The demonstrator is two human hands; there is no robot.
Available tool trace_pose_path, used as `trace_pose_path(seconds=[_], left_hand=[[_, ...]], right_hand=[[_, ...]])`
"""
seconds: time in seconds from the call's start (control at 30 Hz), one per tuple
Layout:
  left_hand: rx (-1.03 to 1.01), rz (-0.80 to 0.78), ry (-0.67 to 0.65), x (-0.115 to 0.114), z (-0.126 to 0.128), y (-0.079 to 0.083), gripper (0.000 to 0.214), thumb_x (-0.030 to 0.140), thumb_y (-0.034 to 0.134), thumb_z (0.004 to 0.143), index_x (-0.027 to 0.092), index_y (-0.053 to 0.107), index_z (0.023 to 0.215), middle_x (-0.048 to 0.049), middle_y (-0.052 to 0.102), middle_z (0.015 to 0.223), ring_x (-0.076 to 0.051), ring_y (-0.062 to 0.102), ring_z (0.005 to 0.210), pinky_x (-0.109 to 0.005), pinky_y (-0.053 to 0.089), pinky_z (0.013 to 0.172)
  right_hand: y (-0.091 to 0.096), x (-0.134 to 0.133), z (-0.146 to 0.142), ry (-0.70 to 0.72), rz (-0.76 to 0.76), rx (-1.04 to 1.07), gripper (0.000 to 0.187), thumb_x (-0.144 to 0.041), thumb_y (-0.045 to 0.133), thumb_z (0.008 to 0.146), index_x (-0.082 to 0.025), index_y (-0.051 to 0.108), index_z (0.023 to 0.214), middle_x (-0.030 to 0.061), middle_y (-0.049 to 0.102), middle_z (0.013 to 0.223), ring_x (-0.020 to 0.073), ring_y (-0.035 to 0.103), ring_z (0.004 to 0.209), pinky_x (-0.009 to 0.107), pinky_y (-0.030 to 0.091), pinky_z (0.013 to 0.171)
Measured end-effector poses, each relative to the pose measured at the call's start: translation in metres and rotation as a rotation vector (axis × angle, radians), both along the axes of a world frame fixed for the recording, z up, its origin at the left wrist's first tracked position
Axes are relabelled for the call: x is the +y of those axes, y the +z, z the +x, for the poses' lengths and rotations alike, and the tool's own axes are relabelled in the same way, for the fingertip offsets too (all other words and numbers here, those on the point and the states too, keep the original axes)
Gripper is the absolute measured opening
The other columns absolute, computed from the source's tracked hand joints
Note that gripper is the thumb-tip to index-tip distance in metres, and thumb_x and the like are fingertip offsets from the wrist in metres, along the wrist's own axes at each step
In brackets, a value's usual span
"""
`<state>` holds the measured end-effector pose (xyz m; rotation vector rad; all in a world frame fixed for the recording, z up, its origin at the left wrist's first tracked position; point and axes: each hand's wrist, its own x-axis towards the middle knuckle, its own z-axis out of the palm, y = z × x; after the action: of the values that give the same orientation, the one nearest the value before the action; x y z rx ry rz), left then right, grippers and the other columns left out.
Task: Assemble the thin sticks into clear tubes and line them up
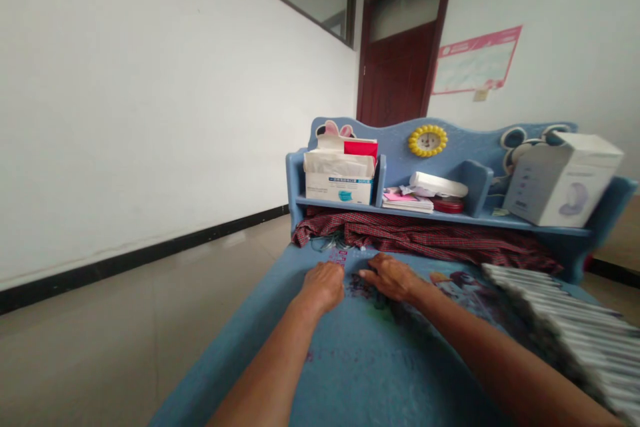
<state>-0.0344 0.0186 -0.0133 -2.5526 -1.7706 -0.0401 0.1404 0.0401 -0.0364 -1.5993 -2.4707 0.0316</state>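
Right at the far end of the blue felt-like desk surface point(350, 373), I see a small cluster of thin, pale wire-like pieces point(345, 250) lying just in front of the crumpled red-checked cloth point(425, 240); they are too blurred for me to tell what they are. They sit directly ahead of both hands, slightly nearer my left hand point(324, 283), whose fingers are curled under into a loose fist resting on the desk, so I cannot tell whether anything is pinched inside. My right hand point(393, 275) lies flat beside it, palm down, fingers pointing left toward the other hand, nearly touching it, holding nothing that I can see. The cluster seems to run left to right along the cloth's edge, across my reach.

To the right, a fanned stack of long grey-white strips point(565, 327) lies well apart from both hands. Behind the cloth, the blue shelf point(450, 213) carries a white box of face masks point(340, 187), some papers point(407, 200) and a larger white carton point(563, 177).
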Motion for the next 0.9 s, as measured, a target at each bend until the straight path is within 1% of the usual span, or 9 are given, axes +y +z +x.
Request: trace_pose_path(seconds=[0.13,0.23,0.37,0.47,0.6,0.67,0.73,0.8,0.9], left_hand=[[-0.013,0.024,-0.015,0.004,-0.002,-0.004,0.026,0.023,0.043,0.076,0.014,0.062,0.092,-0.0146,0.064,0.098,-0.027,0.057,0.097,-0.035,0.042,0.082],[0.001,0.037,-0.018,0.006,-0.002,-0.005,0.025,0.023,0.044,0.076,0.013,0.061,0.091,-0.0152,0.064,0.097,-0.027,0.057,0.096,-0.034,0.042,0.082],[0.02,0.042,-0.02,0.011,-0.003,-0.004,0.023,0.025,0.044,0.076,0.014,0.061,0.086,-0.0145,0.065,0.093,-0.026,0.058,0.093,-0.032,0.042,0.077],[0.034,0.042,-0.03,0.015,-0.004,-0.003,0.023,0.027,0.043,0.076,0.015,0.061,0.083,-0.0143,0.065,0.09,-0.026,0.059,0.089,-0.032,0.043,0.073],[0.053,0.054,-0.058,0.018,-0.003,-0.001,0.024,0.028,0.04,0.078,0.015,0.061,0.082,-0.013,0.065,0.089,-0.025,0.06,0.087,-0.031,0.043,0.071],[0.074,0.043,-0.052,0.017,0.0,0.0,0.025,0.028,0.039,0.078,0.015,0.061,0.081,-0.0131,0.065,0.088,-0.026,0.06,0.087,-0.032,0.043,0.071],[0.091,0.035,-0.044,0.017,0.002,0.002,0.025,0.028,0.04,0.078,0.014,0.061,0.081,-0.0137,0.065,0.087,-0.026,0.06,0.087,-0.031,0.043,0.071],[0.096,0.033,-0.042,0.016,0.005,0.003,0.026,0.028,0.04,0.078,0.013,0.061,0.081,-0.0145,0.065,0.087,-0.026,0.06,0.088,-0.031,0.043,0.071],[0.09,0.028,-0.026,0.015,0.006,0.003,0.027,0.028,0.04,0.078,0.013,0.062,0.081,-0.0155,0.065,0.087,-0.027,0.06,0.087,-0.032,0.043,0.071]], right_hand=[[-0.002,-0.004,-0.007,-0.033,0.019,-0.065,0.052,-0.053,0.028,0.086,-0.014,0.061,0.091,0.0118,0.06,0.096,0.0218,0.057,0.089,0.031,0.043,0.076],[0.001,-0.015,-0.009,-0.001,0.039,-0.083,0.052,-0.052,0.027,0.086,-0.014,0.062,0.092,0.0122,0.061,0.096,0.0223,0.057,0.089,0.031,0.043,0.077],[0.008,-0.03,-0.007,0.046,0.021,-0.073,0.048,-0.051,0.026,0.087,-0.019,0.061,0.096,0.0089,0.061,0.097,0.0204,0.058,0.088,0.03,0.043,0.076],[0.012,-0.04,0.0,0.015,0.028,-0.055,0.047,-0.05,0.026,0.087,-0.018,0.059,0.1,0.0098,0.061,0.097,0.0199,0.058,0.087,0.03,0.043,0.076],[0.014,-0.057,0.019,-0.052,0.047,-0.051,0.047,-0.051,0.028,0.087,-0.017,0.058,0.099,0.0111,0.06,0.099,0.0217,0.058,0.091,0.031,0.042,0.077],[0.013,-0.065,0.033,-0.083,0.039,-0.049,0.046,-0.05,0.028,0.087,-0.019,0.056,0.104,0.0101,0.059,0.105,0.0214,0.057,0.094,0.031,0.042,0.078],[0.012,-0.07,0.049,-0.157,0.02,-0.067,0.043,-0.047,0.028,0.088,-0.02,0.054,0.109,0.0099,0.058,0.109,0.0206,0.056,0.097,0.03,0.041,0.08],[0.01,-0.07,0.065,-0.239,-0.005,-0.098,0.042,-0.044,0.028,0.089,-0.017,0.055,0.107,0.0115,0.059,0.107,0.0206,0.056,0.096,0.03,0.04,0.08],[0.006,-0.062,0.089,-0.316,-0.023,-0.125,0.037,-0.035,0.029,0.089,-0.014,0.058,0.099,0.0136,0.06,0.101,0.0213,0.058,0.093,0.03,0.041,0.078]])
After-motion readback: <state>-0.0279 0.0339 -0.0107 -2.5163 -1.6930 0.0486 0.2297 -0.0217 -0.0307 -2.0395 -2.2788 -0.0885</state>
